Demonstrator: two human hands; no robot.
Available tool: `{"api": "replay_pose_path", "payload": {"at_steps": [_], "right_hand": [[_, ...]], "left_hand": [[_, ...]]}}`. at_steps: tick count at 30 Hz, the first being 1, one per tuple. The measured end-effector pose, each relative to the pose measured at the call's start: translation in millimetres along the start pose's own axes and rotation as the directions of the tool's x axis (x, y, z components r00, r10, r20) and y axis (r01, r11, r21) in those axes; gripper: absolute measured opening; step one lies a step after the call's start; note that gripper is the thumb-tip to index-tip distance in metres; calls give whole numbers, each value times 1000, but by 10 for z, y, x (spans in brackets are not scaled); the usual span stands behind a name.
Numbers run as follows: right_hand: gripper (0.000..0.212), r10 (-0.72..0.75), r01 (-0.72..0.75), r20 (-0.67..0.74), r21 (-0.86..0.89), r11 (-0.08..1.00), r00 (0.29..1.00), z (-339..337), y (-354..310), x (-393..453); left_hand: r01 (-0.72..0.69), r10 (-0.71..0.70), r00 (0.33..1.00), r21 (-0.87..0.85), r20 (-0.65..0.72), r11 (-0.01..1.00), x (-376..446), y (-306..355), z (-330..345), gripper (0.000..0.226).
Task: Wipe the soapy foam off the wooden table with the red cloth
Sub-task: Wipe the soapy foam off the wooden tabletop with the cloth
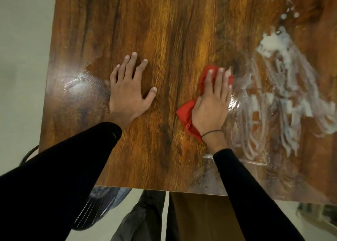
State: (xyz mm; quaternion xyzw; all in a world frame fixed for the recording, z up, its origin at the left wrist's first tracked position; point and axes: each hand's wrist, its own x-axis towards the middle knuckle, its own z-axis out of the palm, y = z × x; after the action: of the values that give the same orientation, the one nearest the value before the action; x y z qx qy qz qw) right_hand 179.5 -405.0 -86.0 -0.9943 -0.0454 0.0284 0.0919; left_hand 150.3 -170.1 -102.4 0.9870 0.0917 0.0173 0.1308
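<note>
Foam [284, 87] covers the right part of the wooden table [173, 31], running as a long smeared band from a thick white patch near the far right corner down toward the near edge. Thin streaks and a wet film trail from it along the near right side. A few loose white dots sit farther out toward the far right corner.

The red cloth [189, 118] lies flat on the wood just left of that band, about midway between the far and near edges. The right hand [211, 107] presses down on it with the palm and spread fingers, pinning it against the surface rather than pinching it; red shows past the fingertips and behind the wrist. The little-finger side of this hand touches the wet edge of the smear.

The left hand [127, 93] rests open and flat on dry wood toward the left edge, holding nothing. A wet sheen lies just beside it, near the left edge.

So the mess lies directly to the right of the cloth, and its long axis runs far to near. The right hand is much the nearer one. A sweep rightward and outward looks like the natural move, and most of the suds remain to be cleared.
</note>
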Motion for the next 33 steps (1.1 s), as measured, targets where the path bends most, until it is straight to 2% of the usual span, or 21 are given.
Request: {"api": "replay_pose_path", "payload": {"at_steps": [2,4,6,8,11,14,16,19,23,26,28,33], "right_hand": [[77,-252,253,92,2,967,963,27,-25,-266],[77,-480,484,183,24,875,858,50,130,-521],[80,-569,581,234,21,813,788,25,404,-671],[82,-492,504,231,8,864,840,-47,610,-689],[80,-251,254,151,-2,967,956,-120,632,-462],[77,-132,133,87,-8,991,987,-131,401,-101],[75,-170,171,86,-4,985,982,-105,206,73],[71,-324,326,102,-2,945,940,-46,-39,55],[73,-550,550,162,51,834,819,1,-34,-416],[78,-634,644,233,40,764,737,-7,272,-777],[80,-601,614,251,31,788,759,-52,526,-837],[75,-311,315,138,-10,949,940,-147,709,-373]], "left_hand": [[-2,2,1000,1,5,1000,0,4,-5,81],[-3,3,1000,1,5,1000,2,6,-5,82],[-2,2,1000,2,7,1000,11,0,0,82],[0,0,1000,0,13,1000,9,-6,5,82],[-1,1,1000,2,14,1000,6,-8,12,82],[-5,5,1000,-4,1,1000,0,-15,10,81],[-3,3,1000,-3,-8,1000,-2,-9,14,81],[-2,2,1000,9,-8,1000,-7,-6,18,82],[-1,1,1000,6,-11,1000,-8,-1,2,82],[1,-1,1000,3,-7,1000,-16,1,-8,81],[2,-2,1000,-5,-1,1000,-25,4,-24,81],[-9,10,1000,-17,13,1000,-47,27,-54,80]]}}
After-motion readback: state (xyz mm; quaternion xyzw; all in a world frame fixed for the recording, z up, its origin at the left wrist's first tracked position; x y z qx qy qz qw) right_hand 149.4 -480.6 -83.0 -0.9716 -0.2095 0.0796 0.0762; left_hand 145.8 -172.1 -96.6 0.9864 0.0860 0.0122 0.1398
